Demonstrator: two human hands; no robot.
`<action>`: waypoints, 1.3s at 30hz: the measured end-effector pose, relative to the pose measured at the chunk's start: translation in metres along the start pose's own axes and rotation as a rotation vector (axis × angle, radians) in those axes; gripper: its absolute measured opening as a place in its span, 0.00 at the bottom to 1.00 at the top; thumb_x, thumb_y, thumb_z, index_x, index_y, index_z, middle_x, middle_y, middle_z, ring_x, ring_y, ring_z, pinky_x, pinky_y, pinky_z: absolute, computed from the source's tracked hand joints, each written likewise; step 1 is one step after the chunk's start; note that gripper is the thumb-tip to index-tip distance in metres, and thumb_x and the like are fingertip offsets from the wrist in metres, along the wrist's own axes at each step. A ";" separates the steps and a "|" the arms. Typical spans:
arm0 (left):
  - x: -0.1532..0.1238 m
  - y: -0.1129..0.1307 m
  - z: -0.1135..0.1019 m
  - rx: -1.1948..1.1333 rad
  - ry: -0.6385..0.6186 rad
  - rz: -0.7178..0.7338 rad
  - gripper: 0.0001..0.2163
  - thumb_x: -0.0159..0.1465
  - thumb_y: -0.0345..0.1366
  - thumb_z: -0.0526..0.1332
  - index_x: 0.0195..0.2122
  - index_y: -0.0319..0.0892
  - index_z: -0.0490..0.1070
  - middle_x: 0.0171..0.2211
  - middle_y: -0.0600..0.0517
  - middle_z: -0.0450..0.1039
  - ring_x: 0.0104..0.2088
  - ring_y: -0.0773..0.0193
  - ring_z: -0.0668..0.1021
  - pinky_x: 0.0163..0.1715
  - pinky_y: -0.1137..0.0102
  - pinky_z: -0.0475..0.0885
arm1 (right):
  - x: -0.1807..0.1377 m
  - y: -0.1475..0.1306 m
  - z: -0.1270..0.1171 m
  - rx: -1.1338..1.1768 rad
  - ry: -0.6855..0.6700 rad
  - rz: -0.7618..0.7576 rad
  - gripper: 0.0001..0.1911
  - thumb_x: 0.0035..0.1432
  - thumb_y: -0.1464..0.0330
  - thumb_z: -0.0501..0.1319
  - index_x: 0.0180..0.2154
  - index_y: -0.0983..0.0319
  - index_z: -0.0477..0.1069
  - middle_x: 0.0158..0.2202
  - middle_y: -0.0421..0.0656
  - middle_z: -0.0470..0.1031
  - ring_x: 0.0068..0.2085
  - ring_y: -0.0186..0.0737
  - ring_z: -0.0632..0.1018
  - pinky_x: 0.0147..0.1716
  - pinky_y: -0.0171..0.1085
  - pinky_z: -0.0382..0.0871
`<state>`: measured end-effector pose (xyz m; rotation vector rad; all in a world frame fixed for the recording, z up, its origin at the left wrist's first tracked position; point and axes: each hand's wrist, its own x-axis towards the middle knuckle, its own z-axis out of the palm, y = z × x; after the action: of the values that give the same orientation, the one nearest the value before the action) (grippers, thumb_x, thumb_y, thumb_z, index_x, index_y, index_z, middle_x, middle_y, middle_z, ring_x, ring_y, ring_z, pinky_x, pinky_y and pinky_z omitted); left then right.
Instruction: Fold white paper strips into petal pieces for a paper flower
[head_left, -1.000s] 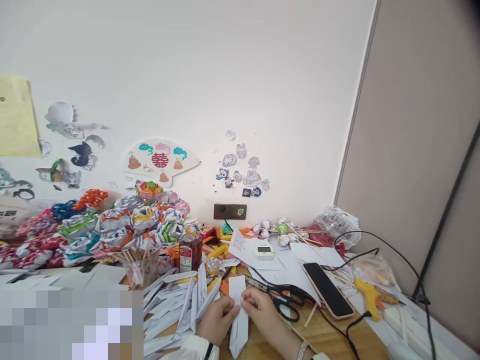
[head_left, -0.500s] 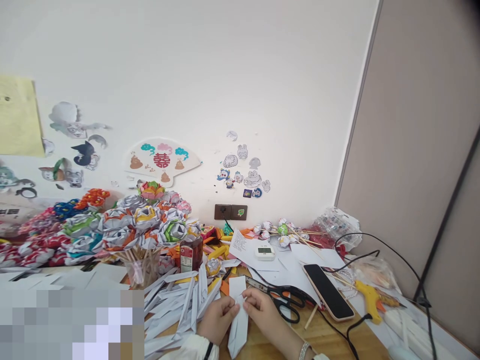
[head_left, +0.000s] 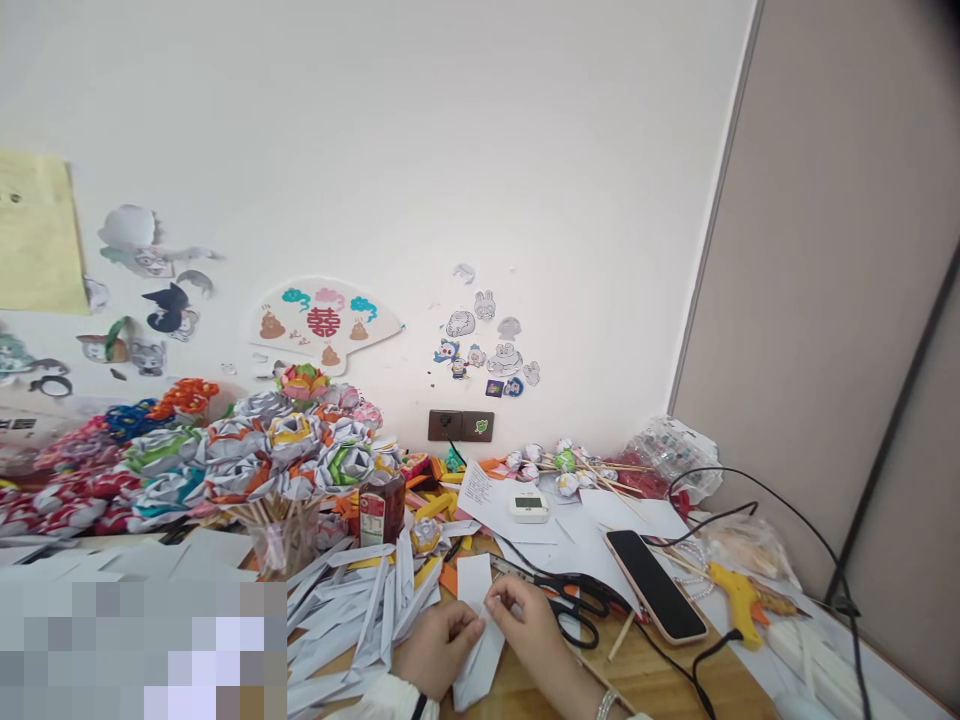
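A folded strip of white paper (head_left: 480, 672) with a pointed lower end stands between my hands near the table's front edge. My left hand (head_left: 441, 645) is closed, thumb and forefinger pinching the strip at its left side. From the right, my right hand (head_left: 525, 618) pinches the same strip a little higher, its fingers curled. Just beyond my right hand lie black-handled scissors (head_left: 576, 612). Many folded white paper strips (head_left: 367, 610) are heaped to the left of my left hand.
Paper flowers on sticks (head_left: 289, 445) stand in a clear cup at left, beside a dark red jar (head_left: 382, 508). A white timer (head_left: 528, 505) rests on papers. A phone (head_left: 656, 585), a yellow glue gun (head_left: 735, 603) and black cables lie at right.
My left hand has shifted slightly right along the paper strip, and the strip's lower part has turned a little. My right hand stays nearly in place.
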<state>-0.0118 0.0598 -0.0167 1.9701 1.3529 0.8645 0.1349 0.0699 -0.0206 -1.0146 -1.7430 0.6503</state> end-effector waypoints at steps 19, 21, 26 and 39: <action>-0.002 -0.002 0.001 -0.178 0.003 -0.085 0.13 0.51 0.46 0.52 0.17 0.43 0.56 0.16 0.59 0.57 0.19 0.69 0.65 0.18 0.76 0.61 | 0.006 0.012 -0.004 0.152 0.122 0.113 0.13 0.50 0.59 0.52 0.25 0.63 0.63 0.20 0.37 0.62 0.23 0.33 0.64 0.20 0.29 0.58; 0.000 -0.004 -0.001 -0.186 0.026 -0.100 0.14 0.52 0.48 0.50 0.19 0.43 0.57 0.15 0.60 0.58 0.17 0.69 0.65 0.17 0.75 0.60 | 0.006 0.015 -0.004 0.160 0.093 0.114 0.12 0.50 0.61 0.53 0.25 0.63 0.63 0.20 0.37 0.62 0.22 0.32 0.65 0.20 0.29 0.58; 0.004 -0.008 -0.005 -0.183 0.074 -0.120 0.15 0.51 0.50 0.48 0.19 0.44 0.56 0.13 0.61 0.55 0.14 0.69 0.64 0.16 0.75 0.58 | 0.006 0.019 -0.002 0.161 0.057 0.109 0.09 0.49 0.64 0.54 0.24 0.63 0.63 0.20 0.37 0.62 0.22 0.32 0.65 0.20 0.29 0.59; -0.003 0.006 -0.011 -0.063 0.079 -0.005 0.10 0.52 0.40 0.52 0.20 0.41 0.65 0.19 0.56 0.65 0.24 0.66 0.67 0.25 0.74 0.60 | 0.003 0.011 0.001 0.172 0.013 0.089 0.10 0.51 0.64 0.52 0.22 0.62 0.60 0.18 0.35 0.57 0.20 0.31 0.62 0.19 0.29 0.56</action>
<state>-0.0185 0.0565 -0.0059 1.9023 1.3570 0.9801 0.1369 0.0777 -0.0279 -0.9788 -1.6075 0.8332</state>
